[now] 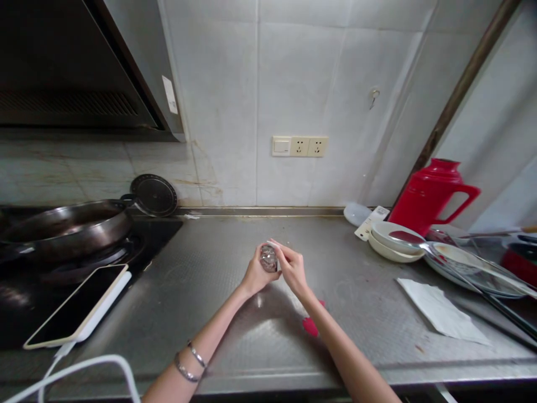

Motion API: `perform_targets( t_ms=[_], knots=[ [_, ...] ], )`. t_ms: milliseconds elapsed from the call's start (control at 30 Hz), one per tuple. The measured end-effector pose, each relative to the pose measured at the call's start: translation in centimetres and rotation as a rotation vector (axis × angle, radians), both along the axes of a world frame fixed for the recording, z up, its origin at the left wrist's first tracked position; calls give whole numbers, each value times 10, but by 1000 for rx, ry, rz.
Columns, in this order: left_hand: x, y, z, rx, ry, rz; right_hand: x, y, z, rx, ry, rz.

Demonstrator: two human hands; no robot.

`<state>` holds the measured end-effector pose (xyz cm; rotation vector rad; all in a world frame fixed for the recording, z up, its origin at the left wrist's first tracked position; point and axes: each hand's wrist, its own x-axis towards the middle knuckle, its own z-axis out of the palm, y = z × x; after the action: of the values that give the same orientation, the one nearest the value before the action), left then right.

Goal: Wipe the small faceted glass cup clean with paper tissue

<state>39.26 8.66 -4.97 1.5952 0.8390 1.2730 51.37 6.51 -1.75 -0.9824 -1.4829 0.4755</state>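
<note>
A small clear glass jar [268,258] is held above the steel counter [201,268], near the middle of the view. My left hand [256,272] wraps round its left side and underside, with two bracelets on that wrist. My right hand [292,268] is at the jar's right edge, thumb and fingers closed near the rim. Something small and white shows at those fingertips, too small to name. Under my right forearm lies a red object [310,326], partly hidden by the arm.
Left: a pan [71,229] on the black stove and a phone on a white power bank [104,302] with a cable. Right: stacked bowls [394,240], a red thermos jug [428,196], plates with utensils, and a white paper towel [440,310]. Sockets [308,146] are on the wall.
</note>
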Motion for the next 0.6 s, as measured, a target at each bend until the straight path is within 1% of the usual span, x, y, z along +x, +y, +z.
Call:
perform_targets(
  t_ms=[100, 267, 400, 433, 533, 600],
  knots=[
    [2, 2, 0, -70, -55, 20, -1, -2, -4, 70, -55, 11],
    [3, 2, 5, -176, -202, 0, 0, -5, -5, 160, -130, 49],
    [1, 4, 8, -228, -148, 32, 2, -9, 3, 160, -98, 84],
    [0, 4, 9, -214, -123, 46, 4, -9, 6, 142, -69, 61],
    [-2, 3, 10, -99, -32, 93, 8, -6, 11, 112, 14, -99],
    [-3, 1, 9, -10, 63, 127, 9, -2, 12, 131, -9, -165]
  ],
)
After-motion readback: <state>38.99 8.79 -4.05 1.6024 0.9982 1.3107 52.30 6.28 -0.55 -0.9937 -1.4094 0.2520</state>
